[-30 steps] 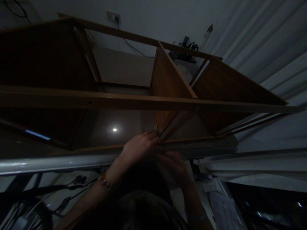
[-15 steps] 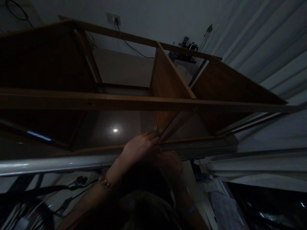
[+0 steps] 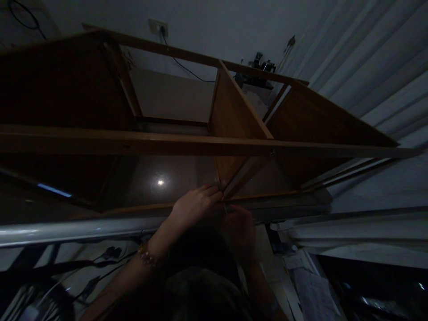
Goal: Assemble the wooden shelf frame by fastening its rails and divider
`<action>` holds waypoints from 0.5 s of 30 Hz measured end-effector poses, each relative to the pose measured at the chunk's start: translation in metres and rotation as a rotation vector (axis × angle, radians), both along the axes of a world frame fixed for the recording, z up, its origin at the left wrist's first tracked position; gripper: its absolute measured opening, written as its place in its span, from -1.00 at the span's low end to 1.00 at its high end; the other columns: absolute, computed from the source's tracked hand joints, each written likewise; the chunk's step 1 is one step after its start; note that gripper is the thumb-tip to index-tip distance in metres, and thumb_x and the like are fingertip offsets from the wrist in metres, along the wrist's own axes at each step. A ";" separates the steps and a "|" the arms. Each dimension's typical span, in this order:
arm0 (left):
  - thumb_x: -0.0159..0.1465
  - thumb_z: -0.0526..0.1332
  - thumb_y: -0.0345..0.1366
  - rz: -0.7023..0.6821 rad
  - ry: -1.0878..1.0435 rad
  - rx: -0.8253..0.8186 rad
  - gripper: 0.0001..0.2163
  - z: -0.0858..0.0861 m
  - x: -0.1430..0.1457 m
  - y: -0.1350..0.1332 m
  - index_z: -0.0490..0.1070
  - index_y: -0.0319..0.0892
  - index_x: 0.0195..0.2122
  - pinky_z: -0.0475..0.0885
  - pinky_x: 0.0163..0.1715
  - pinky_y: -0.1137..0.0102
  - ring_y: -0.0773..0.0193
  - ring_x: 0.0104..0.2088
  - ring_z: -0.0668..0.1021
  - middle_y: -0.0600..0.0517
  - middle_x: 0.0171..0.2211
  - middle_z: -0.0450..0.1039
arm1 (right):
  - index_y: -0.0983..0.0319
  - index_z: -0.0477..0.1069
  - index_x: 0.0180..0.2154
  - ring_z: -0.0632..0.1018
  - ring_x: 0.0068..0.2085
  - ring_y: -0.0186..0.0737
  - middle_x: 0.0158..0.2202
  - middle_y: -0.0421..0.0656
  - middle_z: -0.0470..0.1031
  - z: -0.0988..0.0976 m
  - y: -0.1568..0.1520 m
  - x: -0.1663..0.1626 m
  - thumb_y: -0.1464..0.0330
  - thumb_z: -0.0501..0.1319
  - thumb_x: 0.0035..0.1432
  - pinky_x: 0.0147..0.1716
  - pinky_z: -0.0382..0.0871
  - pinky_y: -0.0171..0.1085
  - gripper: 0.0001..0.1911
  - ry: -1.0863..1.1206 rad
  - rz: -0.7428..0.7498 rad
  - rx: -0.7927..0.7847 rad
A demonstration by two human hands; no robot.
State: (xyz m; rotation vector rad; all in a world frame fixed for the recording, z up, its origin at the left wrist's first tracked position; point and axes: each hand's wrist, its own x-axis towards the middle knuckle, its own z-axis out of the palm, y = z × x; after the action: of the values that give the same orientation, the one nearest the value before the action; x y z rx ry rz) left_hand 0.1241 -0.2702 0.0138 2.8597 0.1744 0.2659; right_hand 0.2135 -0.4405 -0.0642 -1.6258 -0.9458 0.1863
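Note:
A large wooden cabinet frame (image 3: 187, 143) spans the view, with a brown divider panel (image 3: 230, 111) standing inside it. My left hand (image 3: 194, 207) reaches to the bottom front corner of the divider, its fingers pressed together there. What they pinch, if anything, is hidden. Just to the right and below, my right hand (image 3: 241, 225) is closed, dark and slightly blurred. From its fingertips a thin pale rod (image 3: 225, 209) points up toward the same corner; its exact kind does not show.
A pale metal rail (image 3: 83, 229) runs along the front left. Cables (image 3: 90, 263) lie beneath it. White curtains (image 3: 377, 89) hang at the right. Papers (image 3: 310, 290) lie at the lower right. Behind the frame are a wall socket (image 3: 158, 27) and a dark pot (image 3: 268, 65).
My right hand has turned and shifted slightly, and the thin rod at its fingertips shows more clearly. The left hand stays at the divider's corner. The cabinet frame keeps its place.

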 end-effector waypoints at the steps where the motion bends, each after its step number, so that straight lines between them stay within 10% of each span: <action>1: 0.34 0.16 -0.29 -0.004 -0.002 0.007 -0.86 0.000 0.000 0.000 0.43 -0.19 -0.14 0.43 -0.29 0.38 0.20 -0.20 0.53 -0.04 -0.18 0.49 | 0.17 0.30 0.04 0.55 -0.32 -0.27 -0.33 -0.17 0.51 0.001 -0.003 0.003 0.26 0.07 0.33 -0.29 0.46 -0.27 -0.71 -0.108 0.023 -0.022; 9: 0.32 0.19 -0.27 0.008 -0.032 0.015 -0.87 -0.002 0.001 0.000 0.44 -0.19 -0.17 0.43 -0.30 0.38 0.20 -0.20 0.52 -0.02 -0.19 0.50 | 0.17 0.40 -0.35 0.42 -0.32 -0.23 -0.39 -0.17 0.46 0.023 -0.012 0.021 0.29 0.21 0.26 -0.28 0.25 -0.24 -0.87 -0.878 -0.167 -0.076; 15: 0.31 0.21 -0.29 0.014 -0.040 0.023 -0.90 -0.003 0.000 0.000 0.43 -0.19 -0.20 0.42 -0.34 0.38 0.19 -0.22 0.52 0.00 -0.22 0.50 | 0.20 0.36 -0.56 0.37 -0.48 -0.30 -0.61 -0.23 0.38 0.033 0.000 -0.003 0.33 0.07 0.33 -0.37 0.11 -0.23 -0.62 -0.656 -0.069 -0.211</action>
State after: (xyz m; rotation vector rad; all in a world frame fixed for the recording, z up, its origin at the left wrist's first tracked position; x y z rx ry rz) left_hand 0.1246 -0.2706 0.0104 2.8747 0.1855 0.3292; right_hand 0.2110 -0.4405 -0.0311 -1.9567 -1.3928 -0.3285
